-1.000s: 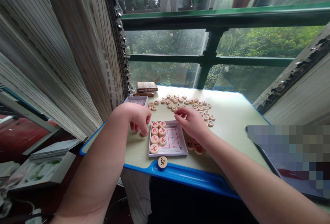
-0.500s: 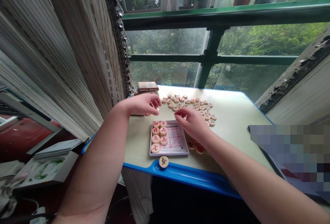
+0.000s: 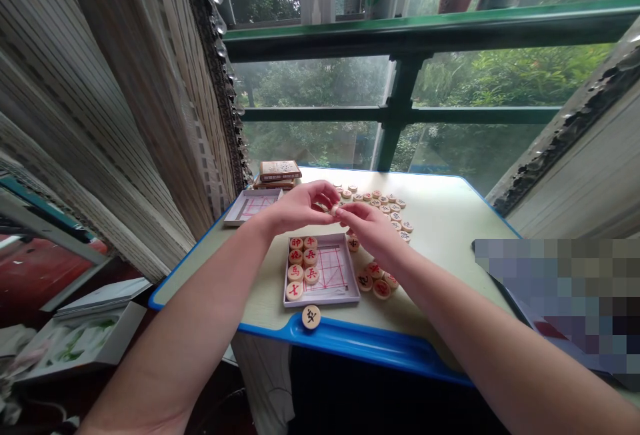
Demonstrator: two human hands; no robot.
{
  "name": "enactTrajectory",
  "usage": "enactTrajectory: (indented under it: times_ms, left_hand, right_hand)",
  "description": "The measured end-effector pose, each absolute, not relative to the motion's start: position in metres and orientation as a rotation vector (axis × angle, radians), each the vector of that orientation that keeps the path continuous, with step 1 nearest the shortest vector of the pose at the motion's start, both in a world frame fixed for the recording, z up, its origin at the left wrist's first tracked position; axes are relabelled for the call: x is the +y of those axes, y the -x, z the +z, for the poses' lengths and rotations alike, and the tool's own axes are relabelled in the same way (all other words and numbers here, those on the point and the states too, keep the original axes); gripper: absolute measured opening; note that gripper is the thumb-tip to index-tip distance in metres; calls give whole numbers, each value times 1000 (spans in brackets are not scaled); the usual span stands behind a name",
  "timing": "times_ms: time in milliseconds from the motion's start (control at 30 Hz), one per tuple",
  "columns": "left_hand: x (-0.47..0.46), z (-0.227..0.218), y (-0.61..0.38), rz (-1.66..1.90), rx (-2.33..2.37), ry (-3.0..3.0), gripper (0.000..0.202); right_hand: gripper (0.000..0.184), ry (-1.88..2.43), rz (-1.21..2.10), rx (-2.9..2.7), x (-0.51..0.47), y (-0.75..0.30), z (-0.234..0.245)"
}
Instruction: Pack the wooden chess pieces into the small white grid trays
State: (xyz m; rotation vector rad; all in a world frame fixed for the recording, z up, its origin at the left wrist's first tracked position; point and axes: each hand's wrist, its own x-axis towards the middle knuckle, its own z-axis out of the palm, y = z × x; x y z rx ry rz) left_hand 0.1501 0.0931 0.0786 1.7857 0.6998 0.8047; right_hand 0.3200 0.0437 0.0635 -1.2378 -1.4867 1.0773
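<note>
My left hand [image 3: 299, 207] and my right hand [image 3: 364, 227] meet in the air above the far edge of a shallow white tray [image 3: 345, 291]. Their fingertips pinch together around a small wooden chess disc [image 3: 334, 209] that shows between them. Several round wooden discs with red characters [image 3: 302, 262] lie in two columns on the tray's left side. A red grid is printed on the tray's floor. More loose discs [image 3: 385, 208] are scattered on the table beyond my hands. A few discs [image 3: 376, 281] lie under my right wrist. One disc with a black character [image 3: 311, 317] rests in the table's blue front groove.
A second shallow tray [image 3: 250, 207] lies at the table's left, with a brown box [image 3: 279, 171] behind it. The pale table has a blue rim [image 3: 380, 349]. A bamboo blind hangs on the left, a green-framed window stands behind, and a blurred patch covers the right.
My left hand rose from the table left of the tray, swept past the far left discs and came right to meet my right hand, which lifted slightly.
</note>
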Motion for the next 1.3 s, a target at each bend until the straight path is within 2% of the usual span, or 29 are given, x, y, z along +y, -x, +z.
enactTrajectory:
  times_ms: [167, 367, 767, 967, 1200, 1300]
  left_hand:
    - [94, 81, -148, 821, 696, -1622, 49]
    - [94, 82, -147, 771, 744, -1594, 37]
    - [93, 85, -143, 705, 810, -1644, 33]
    - [99, 86, -138, 788, 831, -1697, 29]
    - [103, 81, -139, 790, 940, -1705, 24]
    - [104, 77, -143, 714, 990, -1742, 21]
  right_hand:
    - [27, 1156, 1146, -1400, 45, -320, 60]
    - [27, 1223, 1007, -1464, 45, -323, 59]
    - [28, 1252, 1105, -1437, 48, -325, 58]
    - [21, 1349, 1009, -1748, 41, -328, 72]
    - [12, 1435, 762, -2444, 21, -322, 87]
    - [10, 1410, 838, -2476, 13, -317, 91]
